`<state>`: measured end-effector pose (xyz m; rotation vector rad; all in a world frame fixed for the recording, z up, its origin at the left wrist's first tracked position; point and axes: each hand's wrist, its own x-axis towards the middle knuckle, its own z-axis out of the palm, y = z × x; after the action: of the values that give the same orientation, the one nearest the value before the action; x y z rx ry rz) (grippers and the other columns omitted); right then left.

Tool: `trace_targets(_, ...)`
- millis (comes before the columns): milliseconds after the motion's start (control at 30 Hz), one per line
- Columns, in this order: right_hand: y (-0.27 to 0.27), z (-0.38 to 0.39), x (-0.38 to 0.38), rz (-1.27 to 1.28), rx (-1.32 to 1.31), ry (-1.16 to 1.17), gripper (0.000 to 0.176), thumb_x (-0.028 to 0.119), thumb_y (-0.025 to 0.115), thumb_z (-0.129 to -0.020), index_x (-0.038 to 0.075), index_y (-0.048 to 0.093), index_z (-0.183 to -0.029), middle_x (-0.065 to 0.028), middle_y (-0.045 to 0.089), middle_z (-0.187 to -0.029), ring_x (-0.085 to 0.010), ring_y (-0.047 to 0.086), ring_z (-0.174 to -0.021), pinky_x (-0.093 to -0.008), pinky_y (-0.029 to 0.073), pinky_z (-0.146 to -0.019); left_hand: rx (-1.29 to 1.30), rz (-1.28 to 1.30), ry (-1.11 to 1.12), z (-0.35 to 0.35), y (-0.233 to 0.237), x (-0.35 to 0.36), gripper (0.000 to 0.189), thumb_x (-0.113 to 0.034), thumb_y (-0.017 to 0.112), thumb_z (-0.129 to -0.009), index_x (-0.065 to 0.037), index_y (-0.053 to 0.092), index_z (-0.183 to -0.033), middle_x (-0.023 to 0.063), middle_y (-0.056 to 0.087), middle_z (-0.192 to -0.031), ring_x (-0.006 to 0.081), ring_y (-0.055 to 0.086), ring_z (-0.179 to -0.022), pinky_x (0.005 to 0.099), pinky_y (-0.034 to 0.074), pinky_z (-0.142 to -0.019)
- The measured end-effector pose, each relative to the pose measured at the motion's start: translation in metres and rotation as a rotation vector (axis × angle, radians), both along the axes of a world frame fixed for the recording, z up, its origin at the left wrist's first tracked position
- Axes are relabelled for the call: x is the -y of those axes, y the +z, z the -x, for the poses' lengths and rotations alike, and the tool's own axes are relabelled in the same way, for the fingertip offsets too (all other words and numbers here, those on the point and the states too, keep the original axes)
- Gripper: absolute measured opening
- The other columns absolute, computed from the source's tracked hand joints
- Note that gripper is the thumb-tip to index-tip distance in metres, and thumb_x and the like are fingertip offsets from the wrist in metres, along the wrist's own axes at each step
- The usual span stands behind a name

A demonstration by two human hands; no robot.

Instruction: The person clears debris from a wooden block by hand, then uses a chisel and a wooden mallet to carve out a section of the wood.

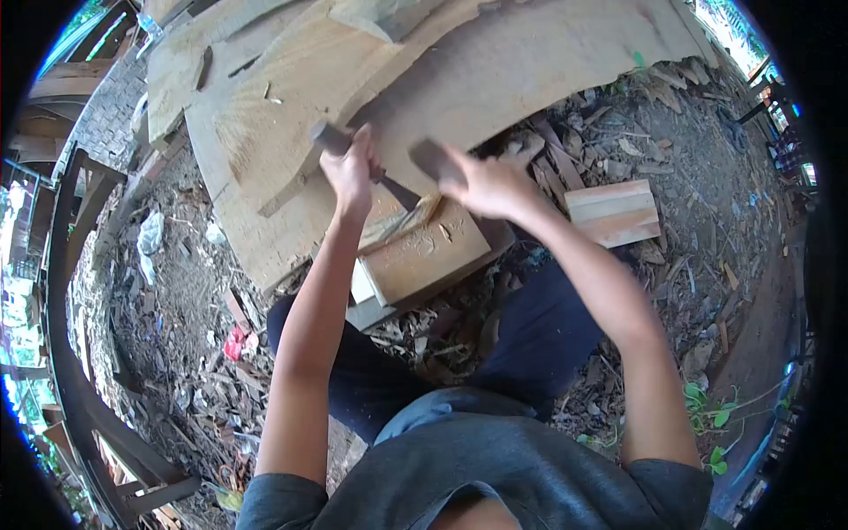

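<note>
My left hand (351,175) is closed around the handle of a chisel (403,194). The handle's round dark end pokes out above my fist, and the blade slants down to the right, its tip at a wooden piece (427,212). That piece lies along the far edge of a wooden block (428,261) scattered with shavings. To the right of the chisel, my right hand (488,184) grips a dark, blunt mallet-like tool (433,159), smeared by motion. A gap separates this tool from the chisel handle.
Large wooden slabs (291,97) stretch across the far side. A short striped board (613,212) lies at the right on ground covered with wood chips. A dark wooden frame (60,291) stands at the left. Red plastic scrap (234,343) lies near my left knee.
</note>
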<state>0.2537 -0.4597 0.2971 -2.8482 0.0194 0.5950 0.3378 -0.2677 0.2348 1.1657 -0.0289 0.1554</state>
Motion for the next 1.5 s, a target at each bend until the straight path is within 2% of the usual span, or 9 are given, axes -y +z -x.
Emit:
trace_targets(100, -0.067, 0.007, -0.001, 0.142, -0.011, 0.138, 0.079, 0.054, 0.048, -0.091, 0.016, 0.016, -0.153, -0.0201, 0.067, -0.109, -0.0323, 0.066, -0.1, -0.044, 0.048, -0.089, -0.041, 0.095, 0.064, -0.009, -0.008, -0.017, 0.026, -0.005, 0.065, -0.085, -0.01, 0.043, -0.072, 0.0008, 0.046, -0.058, 0.0109, 0.044, -0.046, 0.0266, 0.037, -0.044)
trace_targets(300, -0.06, -0.003, 0.0, 0.122, -0.072, 0.12, 0.076, 0.05, 0.05, -0.091, 0.018, 0.018, -0.152, -0.0174, 0.066, -0.114, -0.0316, 0.064, -0.106, -0.0448, 0.047, -0.092, -0.081, 0.287, 0.17, -0.001, -0.02, -0.028, 0.031, -0.012, 0.063, -0.088, -0.011, 0.038, -0.069, 0.0007, 0.04, -0.056, 0.0117, 0.039, -0.047, 0.0299, 0.035, -0.045)
trace_targets(433, -0.057, 0.0, -0.001, 0.098, -0.108, 0.098, 0.075, 0.05, 0.049, -0.091, 0.019, 0.017, -0.152, -0.0171, 0.066, -0.116, -0.0321, 0.064, -0.108, -0.0447, 0.047, -0.093, -0.011, 0.244, 0.011, 0.008, -0.007, -0.015, 0.037, -0.026, 0.066, -0.088, -0.011, 0.038, -0.068, 0.0012, 0.038, -0.053, 0.0115, 0.036, -0.045, 0.0283, 0.032, -0.044)
trace_targets(567, -0.061, -0.002, -0.004, 0.089, -0.118, 0.076, 0.075, 0.05, 0.049, -0.092, 0.019, 0.016, -0.152, -0.0173, 0.065, -0.117, -0.0322, 0.063, -0.109, -0.0447, 0.047, -0.093, -0.011, 0.263, 0.087, 0.014, -0.008, -0.015, 0.042, -0.033, 0.068, -0.087, -0.011, 0.038, -0.067, 0.0009, 0.038, -0.053, 0.0117, 0.037, -0.045, 0.0284, 0.03, -0.043)
trace_targets(733, -0.072, -0.004, 0.0, 0.058, -0.051, 0.102, 0.075, 0.052, 0.045, -0.093, 0.022, 0.012, -0.153, -0.0218, 0.067, -0.109, -0.0379, 0.064, -0.104, -0.0481, 0.046, -0.093, -0.369, 0.507, 0.197, 0.035, -0.019, -0.028, 0.054, -0.058, 0.064, -0.083, -0.017, 0.034, -0.063, -0.0037, 0.027, -0.05, 0.0119, 0.03, -0.044, 0.0296, 0.029, -0.047)
trace_targets(833, -0.069, -0.001, 0.0, 0.057, -0.053, 0.076, 0.075, 0.049, 0.05, -0.091, 0.019, 0.018, -0.152, -0.0174, 0.066, -0.114, -0.0318, 0.064, -0.106, -0.0428, 0.047, -0.092, -0.223, 0.279, 0.241, 0.038, -0.013, -0.028, 0.053, -0.056, 0.064, -0.084, -0.017, 0.035, -0.064, -0.0036, 0.028, -0.05, 0.0117, 0.03, -0.045, 0.0293, 0.029, -0.047)
trace_targets(1033, -0.068, -0.002, 0.0, 0.066, -0.061, 0.1, 0.075, 0.048, 0.05, -0.091, 0.018, 0.018, -0.152, -0.0158, 0.068, -0.109, -0.0309, 0.066, -0.103, -0.0434, 0.048, -0.089, -0.051, 0.291, 0.15, 0.017, 0.033, -0.016, 0.048, -0.043, 0.068, -0.087, -0.012, 0.038, -0.064, 0.0004, 0.035, -0.051, 0.0114, 0.031, -0.042, 0.0291, 0.029, -0.043)
trace_targets(1267, -0.062, -0.002, 0.008, 0.065, -0.099, 0.103, 0.073, 0.05, 0.048, -0.092, 0.02, 0.019, -0.152, -0.0205, 0.066, -0.113, -0.0331, 0.064, -0.105, -0.0432, 0.048, -0.09, -0.022, 0.002, 0.034, 0.009, 0.028, 0.031, 0.039, -0.031, 0.067, -0.087, -0.01, 0.041, -0.068, 0.002, 0.038, -0.051, 0.0125, 0.037, -0.04, 0.0297, 0.031, -0.041)
trace_targets(1500, -0.051, 0.0, 0.02, 0.104, -0.051, 0.091, 0.07, 0.048, 0.049, -0.091, 0.018, 0.026, -0.15, -0.0159, 0.07, -0.104, -0.0304, 0.066, -0.1, -0.0421, 0.049, -0.087, 0.008, -0.137, -0.008, -0.004, 0.023, 0.047, 0.038, -0.031, 0.071, -0.086, -0.008, 0.047, -0.068, 0.0003, 0.042, -0.05, 0.0102, 0.039, -0.037, 0.0268, 0.03, -0.036)
